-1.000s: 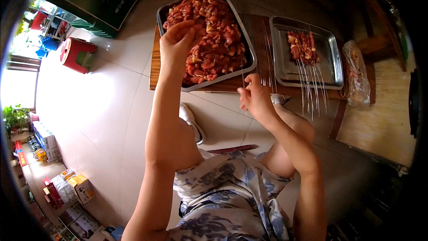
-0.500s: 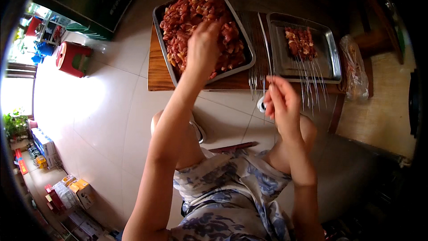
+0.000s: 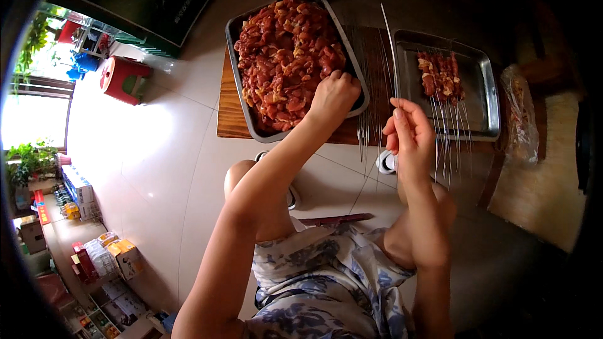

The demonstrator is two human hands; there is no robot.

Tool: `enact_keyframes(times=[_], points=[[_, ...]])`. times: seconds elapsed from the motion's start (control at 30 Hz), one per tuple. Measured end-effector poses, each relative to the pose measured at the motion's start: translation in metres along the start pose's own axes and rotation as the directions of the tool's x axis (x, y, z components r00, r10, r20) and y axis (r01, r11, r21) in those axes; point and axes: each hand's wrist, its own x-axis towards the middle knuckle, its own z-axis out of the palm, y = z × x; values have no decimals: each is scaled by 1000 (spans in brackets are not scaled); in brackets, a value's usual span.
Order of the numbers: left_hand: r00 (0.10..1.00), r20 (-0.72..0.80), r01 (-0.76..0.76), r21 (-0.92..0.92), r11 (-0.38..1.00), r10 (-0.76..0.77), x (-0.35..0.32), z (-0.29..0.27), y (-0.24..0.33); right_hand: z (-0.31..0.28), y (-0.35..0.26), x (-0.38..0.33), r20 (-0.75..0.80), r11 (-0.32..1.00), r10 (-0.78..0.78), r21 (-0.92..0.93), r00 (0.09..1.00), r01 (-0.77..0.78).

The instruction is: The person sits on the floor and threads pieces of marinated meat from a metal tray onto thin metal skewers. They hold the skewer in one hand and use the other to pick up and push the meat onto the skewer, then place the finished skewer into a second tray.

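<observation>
A large metal tray (image 3: pixel 233 44) is heaped with raw meat pieces (image 3: pixel 282 56). At its right rim, my left hand (image 3: pixel 337 95) is closed with fingers curled down; whatever it holds is hidden. Pinched in my right hand (image 3: pixel 411 130) is a thin metal skewer (image 3: pixel 389 41), pointing up and away from me. No meat shows on its visible length. Between the two trays lie several bare skewers (image 3: pixel 369 88). The smaller metal tray (image 3: pixel 480 97) on the right holds several loaded meat skewers (image 3: pixel 441 75), their bare ends sticking out over its near edge.
Both trays rest on a wooden table (image 3: pixel 228 103). A clear plastic bag (image 3: pixel 520 116) lies right of the smaller tray. My knees and white shoes are below the table edge. A red stool (image 3: pixel 125 80) stands at the left, with boxes (image 3: pixel 125 257) along the lower left.
My left hand has moved right, from over the middle of the meat to the large tray's right rim. My right hand keeps its pinch on the skewer. The whole view has shifted slightly.
</observation>
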Motion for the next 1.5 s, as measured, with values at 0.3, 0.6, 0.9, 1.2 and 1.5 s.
enact_keyframes(times=[0.3, 0.6, 0.9, 1.2, 1.5], points=[[875, 173, 322, -906, 276, -452, -13, -69, -42, 1, -7, 0, 45, 999, 0, -37, 999, 2], [871, 330, -70, -650, -757, -364, -35, -73, -85, 31, -11, -13, 196, 828, -249, -464, 949, 313], [880, 358, 84, -762, -642, -311, -40, -82, -86, 44, -10, -13, 235, 775, -261, -527, 936, 349], [839, 341, -34, -745, -666, -424, -39, -77, -100, 49, -6, -11, 261, 722, -379, -517, 888, 460], [851, 276, -118, -730, -673, -448, -38, -72, -104, 48, -7, -13, 257, 736, -332, -531, 908, 419]])
